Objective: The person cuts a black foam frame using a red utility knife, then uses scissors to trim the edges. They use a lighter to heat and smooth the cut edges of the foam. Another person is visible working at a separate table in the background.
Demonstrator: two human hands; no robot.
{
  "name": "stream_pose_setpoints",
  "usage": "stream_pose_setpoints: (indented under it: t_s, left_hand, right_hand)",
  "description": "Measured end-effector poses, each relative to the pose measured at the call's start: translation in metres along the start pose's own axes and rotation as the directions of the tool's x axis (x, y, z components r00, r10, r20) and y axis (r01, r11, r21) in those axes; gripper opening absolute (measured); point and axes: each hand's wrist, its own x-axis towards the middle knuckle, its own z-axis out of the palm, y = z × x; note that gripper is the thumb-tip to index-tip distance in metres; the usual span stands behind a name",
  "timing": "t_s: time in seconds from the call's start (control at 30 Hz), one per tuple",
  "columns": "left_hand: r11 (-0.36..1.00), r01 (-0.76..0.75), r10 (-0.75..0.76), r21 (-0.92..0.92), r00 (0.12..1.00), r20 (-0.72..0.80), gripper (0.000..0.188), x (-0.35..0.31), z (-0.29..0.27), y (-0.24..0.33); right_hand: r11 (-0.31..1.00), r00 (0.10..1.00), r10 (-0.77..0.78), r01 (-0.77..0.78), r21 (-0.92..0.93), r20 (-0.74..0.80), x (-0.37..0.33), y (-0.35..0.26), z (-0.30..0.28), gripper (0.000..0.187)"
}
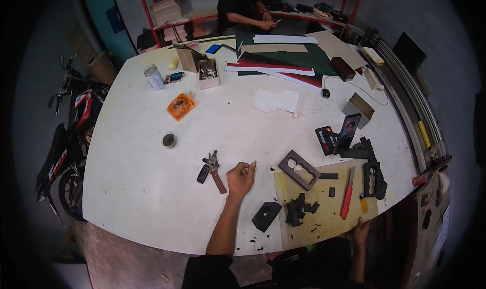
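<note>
My left hand (241, 179) is above the white table with its fingers curled and the fingertips pinched together. Anything between them is too small to make out. Just left of it lies a bunch of keys (212, 162) with a black fob and a brown strap. At the near table edge my right hand (361, 232) is closed round the rim, partly hidden. Between the hands are a dark foam frame with a shaped cut-out (299, 169), a black flat piece (267, 216), black foam scraps (295, 211) and a red-handled cutter knife (347, 194) on a yellowish cutting mat (324, 223).
A propped-up phone (348, 132) and a black box (326, 139) stand at the right. Farther off are an orange packet (180, 106), a small cup (169, 140), a jar (153, 78) and a white cutout (277, 101). Another person (243, 10) works at the far side.
</note>
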Motion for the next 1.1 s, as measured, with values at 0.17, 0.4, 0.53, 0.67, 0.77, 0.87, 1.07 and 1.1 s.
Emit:
stream_pose_setpoints:
  t_s: [0.17,0.4,0.53,0.67,0.77,0.87,1.07,1.1]
  left_hand:
    - [1.000,-0.008,0.008,0.029,1.000,0.000,0.028,0.002,-0.002,-0.001]
    - [0.998,-0.005,0.004,0.068,1.000,0.004,0.029,0.002,-0.001,-0.001]
    - [0.997,-0.010,0.008,0.082,1.000,0.018,0.029,0.003,0.000,-0.001]
    - [0.997,-0.027,0.026,0.073,1.000,0.007,0.029,0.003,0.003,-0.003]
    - [0.996,-0.011,0.011,0.087,1.000,-0.002,0.029,0.003,-0.004,-0.003]
    - [0.997,-0.005,0.004,0.079,1.000,0.010,0.029,0.005,-0.002,-0.007]
    - [0.998,0.030,-0.031,0.048,0.999,0.029,0.029,0.008,0.000,-0.010]
    - [0.999,0.025,-0.026,0.048,0.999,0.019,0.029,0.007,-0.001,-0.010]
  right_hand:
    - [0.998,0.999,-0.017,0.015,-0.064,-0.037,-0.005,-0.018,0.006,0.065]
    - [0.997,0.999,-0.012,0.008,-0.083,-0.047,-0.008,-0.023,0.005,0.064]
    - [0.992,0.998,0.011,-0.019,-0.124,-0.069,-0.009,-0.023,0.006,0.063]
    - [0.989,0.992,-0.075,0.061,-0.136,-0.102,-0.006,-0.010,0.003,0.057]
    - [0.854,0.991,-0.133,0.105,-0.509,-0.020,-0.008,-0.046,-0.014,0.045]
    - [0.775,0.927,-0.323,0.145,-0.614,-0.189,-0.007,-0.144,-0.030,0.035]
    - [0.694,0.703,-0.710,0.692,-0.200,-0.031,-0.010,-0.285,0.022,0.028]
    - [0.628,0.645,-0.762,0.758,-0.177,0.054,-0.014,-0.302,0.032,0.027]
